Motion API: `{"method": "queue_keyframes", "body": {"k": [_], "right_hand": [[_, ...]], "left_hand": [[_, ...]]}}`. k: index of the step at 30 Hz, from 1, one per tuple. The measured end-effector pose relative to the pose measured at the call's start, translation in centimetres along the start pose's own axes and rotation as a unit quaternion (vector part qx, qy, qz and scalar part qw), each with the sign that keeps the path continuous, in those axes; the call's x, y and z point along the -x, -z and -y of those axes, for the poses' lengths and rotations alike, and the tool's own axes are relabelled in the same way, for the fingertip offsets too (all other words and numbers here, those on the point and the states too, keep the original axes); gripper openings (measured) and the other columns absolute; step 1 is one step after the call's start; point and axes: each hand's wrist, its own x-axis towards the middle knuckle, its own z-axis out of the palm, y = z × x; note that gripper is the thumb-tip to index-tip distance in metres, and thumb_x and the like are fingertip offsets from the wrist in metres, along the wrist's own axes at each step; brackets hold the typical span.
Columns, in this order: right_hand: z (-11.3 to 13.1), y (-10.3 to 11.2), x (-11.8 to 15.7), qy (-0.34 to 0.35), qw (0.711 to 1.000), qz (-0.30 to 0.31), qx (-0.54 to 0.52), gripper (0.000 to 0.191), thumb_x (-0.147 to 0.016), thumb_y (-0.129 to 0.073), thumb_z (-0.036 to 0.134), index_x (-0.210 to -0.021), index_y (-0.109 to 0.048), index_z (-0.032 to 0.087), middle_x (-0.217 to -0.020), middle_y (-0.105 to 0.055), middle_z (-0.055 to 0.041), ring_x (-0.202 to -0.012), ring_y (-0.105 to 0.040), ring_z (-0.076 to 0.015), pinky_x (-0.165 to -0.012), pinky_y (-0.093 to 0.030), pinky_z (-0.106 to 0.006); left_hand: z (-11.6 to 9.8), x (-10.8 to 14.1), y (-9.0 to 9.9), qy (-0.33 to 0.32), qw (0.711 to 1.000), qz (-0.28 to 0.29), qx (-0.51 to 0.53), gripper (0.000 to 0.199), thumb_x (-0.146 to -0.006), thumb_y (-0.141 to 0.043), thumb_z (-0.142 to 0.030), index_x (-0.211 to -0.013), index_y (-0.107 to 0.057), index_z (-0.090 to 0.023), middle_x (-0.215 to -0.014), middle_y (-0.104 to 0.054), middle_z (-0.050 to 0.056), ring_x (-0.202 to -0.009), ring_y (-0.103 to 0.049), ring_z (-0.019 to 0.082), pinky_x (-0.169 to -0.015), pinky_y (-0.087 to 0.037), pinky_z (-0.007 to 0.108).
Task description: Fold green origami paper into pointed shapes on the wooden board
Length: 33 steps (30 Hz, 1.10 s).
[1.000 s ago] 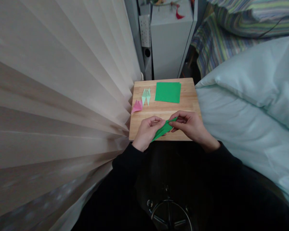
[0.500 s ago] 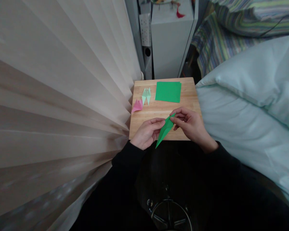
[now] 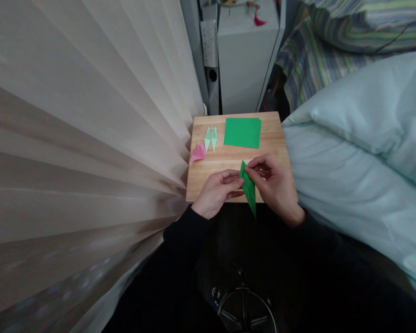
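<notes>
A folded green paper (image 3: 249, 190), long and pointed at both ends, is held between both hands over the near edge of a small wooden table (image 3: 225, 159). My left hand (image 3: 219, 190) pinches its left side, with the thumb on top. The thumb and forefinger of my right hand (image 3: 273, 186) grip its upper right edge. Farther back on the table lies a stack of green paper sheets (image 3: 241, 132). Light green folded papers (image 3: 211, 138) and a pink folded paper (image 3: 198, 152) rest at the table's left side.
A pale pleated curtain (image 3: 125, 115) hangs along the left. Behind the table stands a white cabinet (image 3: 244, 69). Light blue bedding (image 3: 360, 152) lies on the right, and the metal base of a stool (image 3: 243, 291) shows below.
The green folded paper has turned, so its lower tip has swung from the left to the right. Both hands have shifted slightly with it and keep their hold.
</notes>
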Motion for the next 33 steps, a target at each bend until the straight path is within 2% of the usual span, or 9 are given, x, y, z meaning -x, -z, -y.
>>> {"method": "queue_keyframes", "body": {"k": [5, 9, 12, 14, 17, 19, 22, 25, 33], "right_hand": [[-0.2, -0.5, 0.3, 0.007, 0.999, 0.038, -0.034, 0.018, -0.090, -0.072, 0.038, -0.095, -0.062, 0.025, -0.101, -0.067, -0.0047, -0.090, -0.067, -0.0200, -0.070, -0.058, -0.033], [-0.3, -0.6, 0.4, -0.032, 0.994, 0.064, -0.080, 0.033, -0.088, -0.075, 0.047, -0.104, -0.055, 0.026, -0.114, -0.066, -0.0057, -0.086, -0.069, -0.0191, -0.066, -0.059, -0.032], [-0.2, -0.3, 0.4, -0.008, 0.994, 0.100, -0.036, 0.035, -0.087, -0.077, 0.043, -0.106, -0.053, 0.026, -0.122, -0.066, -0.0071, -0.090, -0.071, -0.0208, -0.073, -0.060, -0.036], [-0.1, -0.1, 0.4, 0.035, 0.992, 0.118, 0.034, 0.031, -0.085, -0.079, 0.034, -0.101, -0.055, 0.026, -0.122, -0.067, -0.0078, -0.095, -0.070, -0.0235, -0.080, -0.058, -0.040], [0.1, 0.3, 0.2, 0.103, 0.978, 0.131, 0.122, 0.017, -0.086, -0.074, 0.021, -0.093, -0.059, 0.025, -0.118, -0.069, -0.0092, -0.100, -0.067, -0.0261, -0.083, -0.055, -0.042], [0.1, 0.7, -0.1, 0.121, 0.972, 0.138, 0.145, 0.010, -0.088, -0.069, 0.018, -0.089, -0.060, 0.024, -0.109, -0.071, -0.0086, -0.096, -0.067, -0.0257, -0.081, -0.053, -0.040], [0.2, 1.4, -0.5, 0.111, 0.972, 0.150, 0.145, 0.007, -0.090, -0.066, 0.019, -0.085, -0.063, 0.024, -0.095, -0.074, -0.0057, -0.088, -0.068, -0.0241, -0.080, -0.052, -0.038], [0.4, 2.2, -0.8, 0.093, 0.973, 0.164, 0.132, 0.005, -0.090, -0.066, 0.023, -0.086, -0.067, 0.024, -0.090, -0.076, -0.0040, -0.084, -0.069, -0.0234, -0.078, -0.052, -0.036], [0.8, 3.5, -1.2, 0.082, 0.966, 0.202, 0.136, 0.003, -0.091, -0.068, 0.024, -0.091, -0.071, 0.023, -0.090, -0.077, -0.0020, -0.083, -0.071, -0.0219, -0.076, -0.050, -0.032]], "left_hand": [[-0.4, -0.2, 0.2, -0.058, 0.997, -0.044, 0.004, 0.027, -0.073, -0.088, -0.021, -0.095, -0.072, -0.016, -0.085, -0.071, 0.000, -0.076, -0.067, 0.009, -0.075, -0.055, 0.023], [-0.3, -0.8, 0.5, -0.131, 0.984, -0.118, -0.013, 0.030, -0.075, -0.084, -0.021, -0.099, -0.065, -0.018, -0.089, -0.071, 0.000, -0.079, -0.069, 0.011, -0.077, -0.059, 0.025], [-0.1, -1.1, 0.7, -0.206, 0.961, -0.172, -0.070, 0.036, -0.079, -0.077, -0.019, -0.108, -0.056, -0.022, -0.086, -0.067, -0.003, -0.079, -0.069, 0.012, -0.076, -0.061, 0.026], [0.0, -1.1, 0.6, -0.240, 0.948, -0.182, -0.106, 0.040, -0.081, -0.074, -0.017, -0.113, -0.050, -0.025, -0.084, -0.063, -0.006, -0.075, -0.068, 0.011, -0.074, -0.062, 0.027], [-0.2, -0.8, 0.4, -0.266, 0.939, -0.164, -0.145, 0.051, -0.081, -0.073, -0.015, -0.121, -0.045, -0.030, -0.088, -0.059, -0.006, -0.073, -0.065, 0.009, -0.074, -0.063, 0.026], [-0.7, -0.5, 0.4, -0.266, 0.940, -0.129, -0.173, 0.048, -0.081, -0.073, -0.017, -0.121, -0.048, -0.029, -0.097, -0.060, -0.004, -0.077, -0.066, 0.010, -0.074, -0.062, 0.026], [-1.6, -0.2, 1.0, -0.246, 0.942, -0.027, -0.228, 0.026, -0.085, -0.072, -0.025, -0.109, -0.063, -0.022, -0.110, -0.064, 0.003, -0.090, -0.067, 0.014, -0.080, -0.061, 0.027], [-2.1, -0.2, 1.8, -0.230, 0.940, 0.039, -0.249, 0.028, -0.083, -0.077, -0.025, -0.109, -0.068, -0.021, -0.109, -0.069, 0.004, -0.091, -0.069, 0.015, -0.087, -0.060, 0.030], [-1.8, -0.8, 2.8, -0.226, 0.937, 0.017, -0.267, 0.018, -0.079, -0.079, -0.020, -0.095, -0.071, -0.019, -0.091, -0.074, 0.002, -0.080, -0.075, 0.015, -0.084, -0.061, 0.029]]}}
